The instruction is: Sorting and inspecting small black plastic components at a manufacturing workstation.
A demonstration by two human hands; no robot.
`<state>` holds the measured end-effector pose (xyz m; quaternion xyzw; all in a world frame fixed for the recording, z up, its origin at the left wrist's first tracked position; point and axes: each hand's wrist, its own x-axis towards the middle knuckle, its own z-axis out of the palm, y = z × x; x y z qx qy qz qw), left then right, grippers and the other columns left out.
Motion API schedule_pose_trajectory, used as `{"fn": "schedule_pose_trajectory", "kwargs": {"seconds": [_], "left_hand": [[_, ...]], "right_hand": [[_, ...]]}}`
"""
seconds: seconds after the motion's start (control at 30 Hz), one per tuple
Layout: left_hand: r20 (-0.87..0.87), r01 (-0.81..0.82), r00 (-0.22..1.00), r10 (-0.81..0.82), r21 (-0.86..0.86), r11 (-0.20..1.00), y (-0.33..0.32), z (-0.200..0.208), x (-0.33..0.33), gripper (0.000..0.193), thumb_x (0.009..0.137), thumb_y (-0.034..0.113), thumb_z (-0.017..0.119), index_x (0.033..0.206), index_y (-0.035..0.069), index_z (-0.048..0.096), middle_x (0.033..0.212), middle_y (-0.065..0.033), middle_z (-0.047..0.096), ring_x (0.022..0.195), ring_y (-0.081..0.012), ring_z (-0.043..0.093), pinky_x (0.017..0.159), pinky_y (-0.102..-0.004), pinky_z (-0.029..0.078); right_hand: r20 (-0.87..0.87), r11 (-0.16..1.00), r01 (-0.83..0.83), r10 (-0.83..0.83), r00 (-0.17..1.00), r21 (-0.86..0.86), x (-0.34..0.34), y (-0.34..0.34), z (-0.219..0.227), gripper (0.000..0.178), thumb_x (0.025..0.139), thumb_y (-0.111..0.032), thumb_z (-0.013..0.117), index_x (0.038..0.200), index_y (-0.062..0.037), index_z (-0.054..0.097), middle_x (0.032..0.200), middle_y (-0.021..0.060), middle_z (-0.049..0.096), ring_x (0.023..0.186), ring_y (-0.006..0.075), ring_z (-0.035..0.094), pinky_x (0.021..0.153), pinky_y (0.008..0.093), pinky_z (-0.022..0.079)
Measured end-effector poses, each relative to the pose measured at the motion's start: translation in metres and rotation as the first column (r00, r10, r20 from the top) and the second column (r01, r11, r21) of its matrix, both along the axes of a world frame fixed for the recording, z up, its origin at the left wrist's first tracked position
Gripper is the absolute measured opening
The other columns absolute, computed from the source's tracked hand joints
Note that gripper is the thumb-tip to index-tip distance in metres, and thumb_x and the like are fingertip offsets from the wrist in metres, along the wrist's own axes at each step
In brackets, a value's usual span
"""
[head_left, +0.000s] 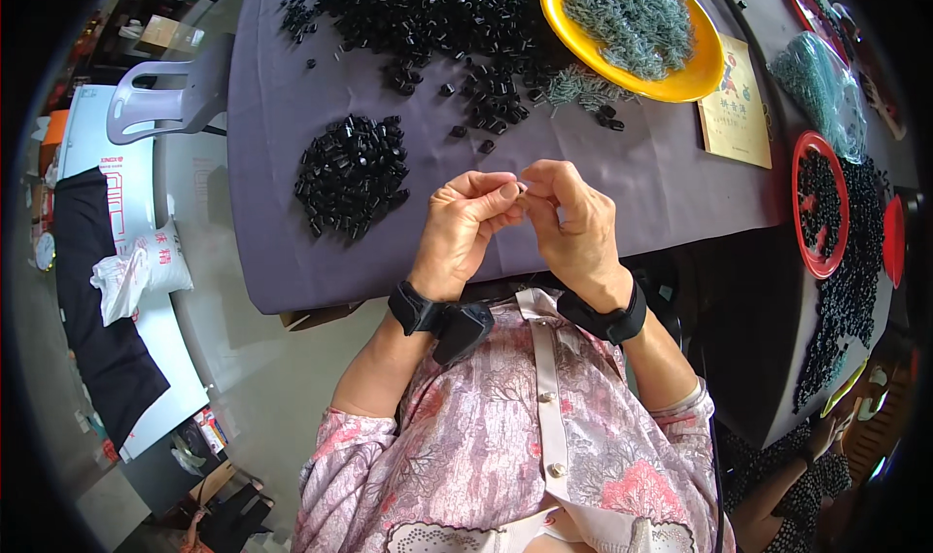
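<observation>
My left hand (pixel 465 224) and my right hand (pixel 583 224) meet fingertip to fingertip over the near part of the cloth-covered table. Both are closed in a pinch around a tiny dark piece, mostly hidden by the fingers. To the left of my hands lies a separate heap of short black plastic pieces (pixel 352 176). A much larger pile of the same black pieces (pixel 437 18) spreads across the far side. Beyond my right hand, a yellow oval tray (pixel 714 72) holds many thin grey-green plastic pins (pixel 637 23), with some more pins spilled beside its rim (pixel 581 88).
A yellowish booklet (pixel 736 116) lies right of the tray. On a neighbouring table are a red basket (pixel 803 252), black pieces and a clear bag of pins (pixel 821 91). A grey plastic chair (pixel 165 101) stands left; another person's arm (pixel 777 485) shows lower right.
</observation>
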<state>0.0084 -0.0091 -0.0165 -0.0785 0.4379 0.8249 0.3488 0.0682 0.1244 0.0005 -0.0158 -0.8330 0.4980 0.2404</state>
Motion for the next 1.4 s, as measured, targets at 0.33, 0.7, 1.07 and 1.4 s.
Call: {"fn": "schedule_pose_trajectory", "kwargs": {"seconds": [0.33,0.7,1.07,1.4], "left_hand": [[0.193,-0.093,0.978,0.078,0.072,0.993,-0.021,-0.020,-0.011,0.011,0.084,0.005,0.062,0.094,0.004,0.060,0.085,-0.0079,0.065,0.073,-0.0164,0.063,0.071,-0.0306,0.052],[0.209,-0.150,0.969,0.129,0.087,0.985,-0.032,-0.020,-0.018,0.011,0.085,0.008,0.062,0.095,0.007,0.059,0.085,-0.0048,0.064,0.074,-0.0133,0.061,0.072,-0.0300,0.052],[0.188,-0.124,0.977,0.099,0.125,0.984,-0.014,-0.015,-0.020,0.011,0.085,0.007,0.062,0.095,0.007,0.060,0.086,-0.0047,0.064,0.075,-0.0143,0.062,0.072,-0.0304,0.053],[0.084,-0.102,0.992,0.093,0.115,0.988,0.005,0.010,-0.020,0.013,0.084,0.003,0.061,0.097,0.003,0.059,0.087,-0.0075,0.065,0.078,-0.0159,0.064,0.075,-0.0314,0.054]], "right_hand": [[0.143,0.989,-0.122,0.133,0.981,-0.086,-0.028,-0.007,-0.014,0.016,0.075,0.000,0.066,0.087,-0.0015,0.055,0.073,0.0077,0.063,0.065,0.0135,0.063,0.058,0.0254,0.049],[0.288,0.841,-0.199,0.054,0.956,0.503,-0.058,-0.002,-0.032,0.027,0.075,0.001,0.055,0.099,-0.0077,0.061,0.084,0.0119,0.054,0.070,0.0331,0.059,0.060,0.0391,0.048],[0.261,0.839,-0.243,0.126,0.957,0.486,-0.056,0.004,-0.033,0.020,0.069,0.002,0.057,0.088,-0.0015,0.055,0.088,0.0132,0.050,0.070,0.0332,0.058,0.059,0.0399,0.048],[0.156,0.615,-0.104,0.353,0.922,-0.782,-0.025,0.030,-0.019,0.019,0.086,0.000,0.056,0.103,0.0015,0.063,0.081,0.0014,0.061,0.072,0.0078,0.057,0.065,0.0235,0.049]]}}
